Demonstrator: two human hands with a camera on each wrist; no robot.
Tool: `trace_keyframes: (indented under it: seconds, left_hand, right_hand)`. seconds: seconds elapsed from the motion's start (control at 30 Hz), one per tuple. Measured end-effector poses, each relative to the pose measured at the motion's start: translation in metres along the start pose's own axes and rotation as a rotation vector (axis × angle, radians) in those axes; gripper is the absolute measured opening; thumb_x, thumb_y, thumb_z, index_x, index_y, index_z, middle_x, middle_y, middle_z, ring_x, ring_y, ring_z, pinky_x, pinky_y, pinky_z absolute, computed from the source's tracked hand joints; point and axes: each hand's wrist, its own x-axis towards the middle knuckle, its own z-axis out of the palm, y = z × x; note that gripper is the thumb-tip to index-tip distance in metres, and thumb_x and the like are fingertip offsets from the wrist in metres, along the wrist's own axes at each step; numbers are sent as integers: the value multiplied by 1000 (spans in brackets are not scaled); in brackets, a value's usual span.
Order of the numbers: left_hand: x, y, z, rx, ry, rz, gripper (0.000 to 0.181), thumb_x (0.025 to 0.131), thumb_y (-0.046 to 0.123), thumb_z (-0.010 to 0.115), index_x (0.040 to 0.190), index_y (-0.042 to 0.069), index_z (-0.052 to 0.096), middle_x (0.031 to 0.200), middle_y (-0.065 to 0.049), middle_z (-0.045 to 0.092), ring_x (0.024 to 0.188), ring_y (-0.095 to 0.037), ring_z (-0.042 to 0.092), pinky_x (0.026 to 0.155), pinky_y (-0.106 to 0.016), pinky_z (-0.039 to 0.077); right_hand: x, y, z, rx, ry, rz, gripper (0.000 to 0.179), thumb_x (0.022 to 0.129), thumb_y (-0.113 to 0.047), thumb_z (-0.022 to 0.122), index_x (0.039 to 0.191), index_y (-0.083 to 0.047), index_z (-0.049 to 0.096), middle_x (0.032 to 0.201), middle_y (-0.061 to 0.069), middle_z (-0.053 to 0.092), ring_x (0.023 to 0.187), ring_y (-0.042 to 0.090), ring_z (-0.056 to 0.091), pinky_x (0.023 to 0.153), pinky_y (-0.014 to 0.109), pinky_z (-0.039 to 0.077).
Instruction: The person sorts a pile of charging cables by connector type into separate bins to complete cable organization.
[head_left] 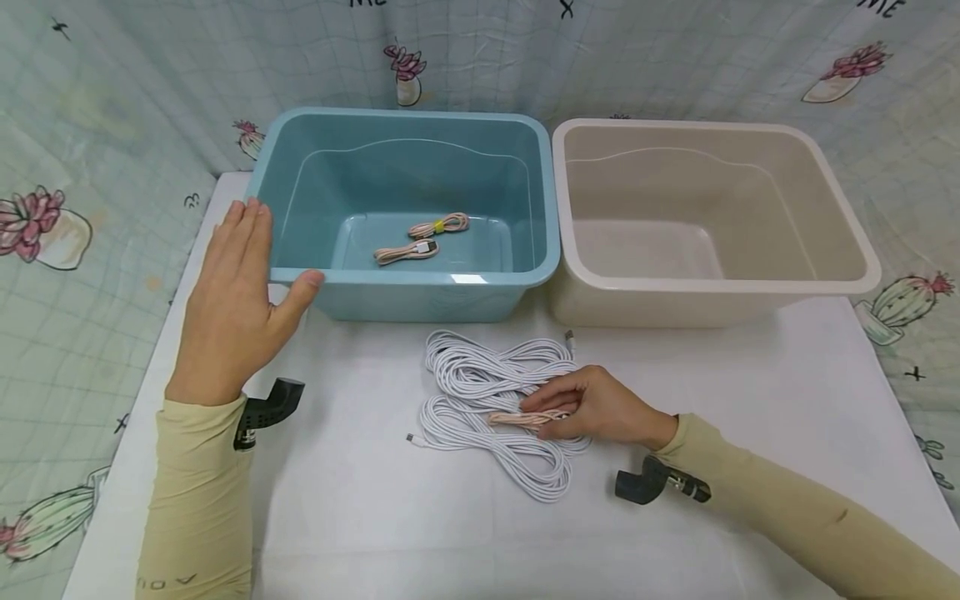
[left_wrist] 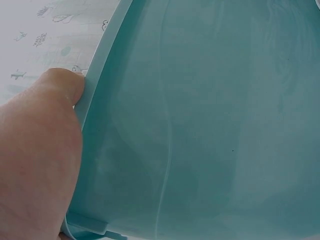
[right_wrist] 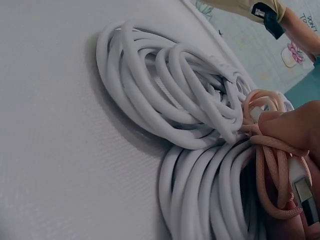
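Observation:
At the left corner of the blue bin [head_left: 420, 300], my left hand [head_left: 232, 312] rests on the rim with straight fingers; the left wrist view shows its thumb [left_wrist: 65, 85] against the bin's edge. My right hand [head_left: 607, 408] pinches a coiled pink USB cable [head_left: 510, 419] between thumb and fingers. A metal USB plug [right_wrist: 304, 192] sticks out of that coil in the right wrist view. Under and around it lie large looped white cables [head_left: 472, 367], with their connectors at the outer ends. They spread over the white table in front of the bins.
Two more coiled pink cables lie inside the blue bin, one with a yellow tie [head_left: 439, 226] and one with a visible plug [head_left: 427, 247]. A beige bin [head_left: 712, 308] stands close on its right. Patterned cloth [head_left: 480, 58] hangs behind and along both sides.

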Motion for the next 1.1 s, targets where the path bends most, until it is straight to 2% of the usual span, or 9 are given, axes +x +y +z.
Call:
trace_keyframes:
  seconds: [0.13, 0.23, 0.6, 0.93, 1.1]
  left_hand:
    - [0, 0, 0, 3, -1, -2, 91, 102, 63, 49, 160, -4, 30, 167, -24, 33, 162, -36, 24, 135, -50, 16]
    - [0, 0, 0, 7, -5, -5, 91, 102, 63, 49, 160, -3, 29, 167, -23, 33, 162, -36, 23, 135, -50, 16]
    - [-1, 0, 0, 9, -12, -6, 91, 102, 63, 48, 160, -4, 29, 168, -24, 32, 162, -36, 22, 135, -49, 15]
    - [1, 1, -1, 6, -34, -16, 91, 102, 62, 49, 161, -3, 27, 169, -22, 30, 163, -35, 20, 135, -49, 14]
    - [1, 0, -1, 9, -31, -12, 92, 102, 64, 48, 161, -3, 28, 169, -22, 30, 163, -35, 20, 135, -50, 15]
  right_hand:
    - [2, -2, -3, -75, 1, 25, 35, 80, -13, 88, 114, -11, 80, 115, 8, 80, 100, 2, 76, 84, 20, 62]
    - [4, -4, -5, -84, -9, 42, 34, 80, -13, 88, 114, -12, 81, 115, 7, 80, 98, 3, 75, 83, 20, 62]
    - [9, -12, -9, -40, -29, 65, 33, 85, -14, 84, 118, -12, 80, 119, 8, 79, 97, 5, 73, 81, 19, 59]
    - [12, -26, -13, 90, -14, 60, 40, 85, -8, 84, 123, 0, 75, 124, 19, 76, 103, 5, 76, 87, 22, 62]
    - [12, -36, -15, 86, -5, 39, 40, 84, -7, 84, 123, -1, 75, 122, 16, 77, 102, 6, 76, 85, 22, 63]
